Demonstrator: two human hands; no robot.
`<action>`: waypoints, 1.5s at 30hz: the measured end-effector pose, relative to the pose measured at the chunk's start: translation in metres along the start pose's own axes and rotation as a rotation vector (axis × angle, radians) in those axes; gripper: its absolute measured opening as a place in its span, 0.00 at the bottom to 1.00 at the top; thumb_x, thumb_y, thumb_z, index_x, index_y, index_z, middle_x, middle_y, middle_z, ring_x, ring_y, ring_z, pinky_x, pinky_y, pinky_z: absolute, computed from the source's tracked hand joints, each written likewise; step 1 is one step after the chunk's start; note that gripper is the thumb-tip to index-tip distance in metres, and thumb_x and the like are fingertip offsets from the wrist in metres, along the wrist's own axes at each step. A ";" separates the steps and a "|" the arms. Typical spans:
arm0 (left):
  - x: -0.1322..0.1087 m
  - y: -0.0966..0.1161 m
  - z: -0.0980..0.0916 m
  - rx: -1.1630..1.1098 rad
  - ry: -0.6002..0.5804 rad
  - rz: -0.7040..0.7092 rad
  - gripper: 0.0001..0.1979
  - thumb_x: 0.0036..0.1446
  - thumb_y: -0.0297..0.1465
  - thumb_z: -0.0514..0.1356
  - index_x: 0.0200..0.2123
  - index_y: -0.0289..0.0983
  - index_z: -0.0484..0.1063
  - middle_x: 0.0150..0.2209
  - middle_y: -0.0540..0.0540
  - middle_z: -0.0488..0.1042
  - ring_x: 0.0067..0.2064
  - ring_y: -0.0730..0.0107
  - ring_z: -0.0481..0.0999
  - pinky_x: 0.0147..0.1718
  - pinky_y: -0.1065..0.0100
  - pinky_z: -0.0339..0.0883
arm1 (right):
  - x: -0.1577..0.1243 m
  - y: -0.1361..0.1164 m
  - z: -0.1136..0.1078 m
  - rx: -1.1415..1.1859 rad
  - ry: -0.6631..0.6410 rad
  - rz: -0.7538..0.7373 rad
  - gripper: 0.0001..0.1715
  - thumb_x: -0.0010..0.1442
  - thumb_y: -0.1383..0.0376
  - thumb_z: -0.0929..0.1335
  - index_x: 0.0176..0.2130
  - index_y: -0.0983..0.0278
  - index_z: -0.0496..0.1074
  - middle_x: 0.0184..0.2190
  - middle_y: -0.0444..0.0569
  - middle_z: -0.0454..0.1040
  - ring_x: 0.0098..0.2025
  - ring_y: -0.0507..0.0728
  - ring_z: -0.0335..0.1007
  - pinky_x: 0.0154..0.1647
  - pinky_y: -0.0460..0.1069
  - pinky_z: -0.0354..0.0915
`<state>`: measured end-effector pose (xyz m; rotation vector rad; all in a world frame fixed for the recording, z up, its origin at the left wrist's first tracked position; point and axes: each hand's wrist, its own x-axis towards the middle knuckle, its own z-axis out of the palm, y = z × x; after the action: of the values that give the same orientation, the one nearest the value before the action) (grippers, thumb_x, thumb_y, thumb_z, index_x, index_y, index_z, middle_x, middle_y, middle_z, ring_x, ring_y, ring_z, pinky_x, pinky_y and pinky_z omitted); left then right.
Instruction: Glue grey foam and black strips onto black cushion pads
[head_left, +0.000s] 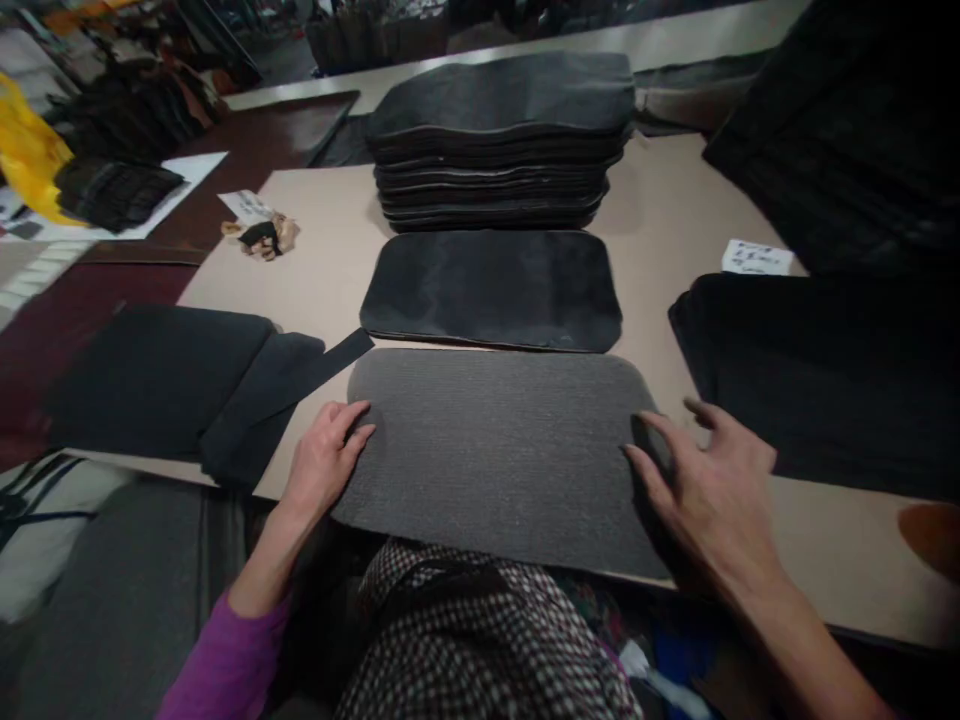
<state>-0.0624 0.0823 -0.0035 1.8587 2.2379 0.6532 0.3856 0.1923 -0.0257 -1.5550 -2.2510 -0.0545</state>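
One grey panel [495,460] lying at the table's [307,220] near edge

The left hand [322,450] is resting parted fingers on its left side; the right hand [712,480] is spreading thumb and fingers at the right side. Behind, a black panel [491,290] is lying, a dark stack [502,130] standing beyond.

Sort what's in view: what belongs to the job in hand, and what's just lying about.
Likely the job:
- gray panel, between left hand and right hand
- black panels just beyond it
- tall stack of similar shape behind

Apparently lying about:
- crumpled tan scrap
- yellow item, far left
- round brown object, right edge
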 end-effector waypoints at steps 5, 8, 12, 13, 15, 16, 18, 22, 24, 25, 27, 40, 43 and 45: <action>0.003 0.005 -0.007 -0.036 0.028 0.009 0.16 0.70 0.36 0.59 0.56 0.41 0.77 0.48 0.42 0.79 0.50 0.57 0.79 0.52 0.57 0.73 | -0.007 0.004 0.013 0.059 -0.097 -0.232 0.25 0.71 0.64 0.59 0.63 0.60 0.71 0.62 0.59 0.71 0.58 0.72 0.70 0.55 0.66 0.71; 0.004 0.007 -0.011 -0.101 0.083 0.010 0.17 0.69 0.35 0.61 0.58 0.40 0.76 0.52 0.41 0.80 0.53 0.58 0.79 0.54 0.57 0.73 | -0.009 0.003 0.018 0.066 -0.140 -0.265 0.24 0.72 0.63 0.59 0.59 0.60 0.74 0.57 0.55 0.76 0.55 0.69 0.72 0.54 0.62 0.72; 0.008 0.000 -0.010 -0.240 0.145 -0.021 0.26 0.65 0.34 0.66 0.65 0.39 0.71 0.60 0.41 0.78 0.53 0.61 0.79 0.54 0.60 0.73 | -0.008 -0.005 0.017 0.068 -0.107 -0.210 0.28 0.74 0.49 0.61 0.56 0.63 0.77 0.57 0.58 0.77 0.57 0.71 0.72 0.59 0.63 0.70; 0.009 -0.004 -0.008 -0.254 0.149 -0.034 0.28 0.64 0.34 0.67 0.66 0.39 0.70 0.60 0.41 0.78 0.51 0.62 0.80 0.53 0.60 0.74 | -0.008 -0.007 0.016 0.058 -0.102 -0.201 0.30 0.73 0.46 0.62 0.56 0.64 0.78 0.57 0.59 0.76 0.58 0.72 0.72 0.60 0.64 0.69; 0.010 -0.010 -0.003 -0.242 0.143 -0.045 0.30 0.63 0.33 0.68 0.67 0.38 0.69 0.59 0.40 0.79 0.50 0.62 0.80 0.53 0.60 0.74 | -0.009 -0.010 0.016 0.041 -0.100 -0.189 0.33 0.72 0.43 0.63 0.57 0.64 0.78 0.58 0.60 0.76 0.58 0.73 0.71 0.60 0.65 0.69; 0.010 -0.013 0.000 -0.224 0.138 -0.037 0.30 0.63 0.32 0.68 0.67 0.38 0.69 0.60 0.40 0.78 0.52 0.60 0.79 0.54 0.58 0.74 | -0.010 -0.012 0.017 0.040 -0.101 -0.186 0.34 0.72 0.42 0.63 0.57 0.64 0.78 0.58 0.60 0.76 0.59 0.74 0.71 0.60 0.65 0.69; 0.009 -0.018 0.006 -0.182 0.130 -0.005 0.28 0.65 0.33 0.66 0.66 0.37 0.69 0.63 0.38 0.76 0.57 0.56 0.78 0.59 0.54 0.71 | -0.012 -0.013 0.018 0.043 -0.093 -0.192 0.36 0.72 0.42 0.62 0.57 0.66 0.78 0.58 0.61 0.76 0.60 0.75 0.71 0.62 0.65 0.68; 0.005 -0.024 0.016 -0.108 0.142 0.070 0.25 0.67 0.33 0.65 0.65 0.36 0.70 0.62 0.35 0.76 0.64 0.53 0.74 0.64 0.51 0.66 | -0.016 -0.011 0.022 0.043 -0.041 -0.229 0.34 0.72 0.44 0.64 0.57 0.67 0.77 0.58 0.63 0.77 0.60 0.73 0.72 0.62 0.63 0.67; 0.004 -0.026 0.018 -0.095 0.144 0.087 0.24 0.67 0.33 0.64 0.65 0.36 0.69 0.61 0.36 0.76 0.63 0.54 0.74 0.64 0.51 0.67 | -0.016 -0.009 0.025 0.040 -0.022 -0.252 0.31 0.72 0.46 0.65 0.58 0.66 0.76 0.58 0.62 0.76 0.60 0.71 0.72 0.62 0.62 0.66; 0.004 -0.027 0.018 -0.093 0.142 0.089 0.24 0.68 0.33 0.64 0.65 0.37 0.69 0.60 0.36 0.76 0.62 0.54 0.75 0.63 0.52 0.68 | -0.015 -0.008 0.027 0.040 -0.017 -0.264 0.31 0.72 0.46 0.65 0.58 0.66 0.76 0.58 0.62 0.76 0.60 0.71 0.72 0.62 0.62 0.65; 0.006 -0.028 0.018 -0.086 0.134 0.088 0.24 0.67 0.33 0.64 0.64 0.37 0.70 0.60 0.37 0.76 0.62 0.54 0.75 0.63 0.52 0.67 | -0.013 -0.007 0.029 0.038 -0.012 -0.287 0.31 0.73 0.46 0.64 0.57 0.66 0.76 0.57 0.62 0.77 0.59 0.70 0.72 0.62 0.61 0.65; 0.018 -0.032 0.004 0.049 0.240 0.064 0.31 0.65 0.42 0.66 0.67 0.37 0.67 0.70 0.32 0.63 0.69 0.46 0.63 0.67 0.46 0.58 | -0.008 -0.038 0.022 0.114 -0.108 -0.201 0.28 0.73 0.48 0.64 0.59 0.65 0.75 0.59 0.65 0.74 0.61 0.73 0.66 0.62 0.66 0.62; 0.003 -0.009 0.003 0.076 0.075 0.257 0.31 0.71 0.47 0.57 0.72 0.41 0.61 0.75 0.34 0.57 0.74 0.47 0.57 0.70 0.45 0.51 | -0.009 -0.036 0.022 0.152 -0.116 -0.184 0.27 0.73 0.48 0.64 0.60 0.61 0.74 0.60 0.61 0.72 0.63 0.73 0.65 0.63 0.69 0.62; -0.009 0.001 0.006 0.120 -0.117 0.397 0.31 0.74 0.49 0.51 0.74 0.43 0.59 0.76 0.37 0.56 0.76 0.49 0.54 0.72 0.45 0.46 | -0.009 -0.034 0.024 0.137 -0.120 -0.197 0.27 0.73 0.48 0.63 0.59 0.60 0.74 0.60 0.60 0.72 0.62 0.72 0.65 0.63 0.68 0.62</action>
<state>-0.0573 0.0754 -0.0100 2.3627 1.8882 0.4545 0.3506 0.1780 -0.0442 -1.2946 -2.4388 0.1380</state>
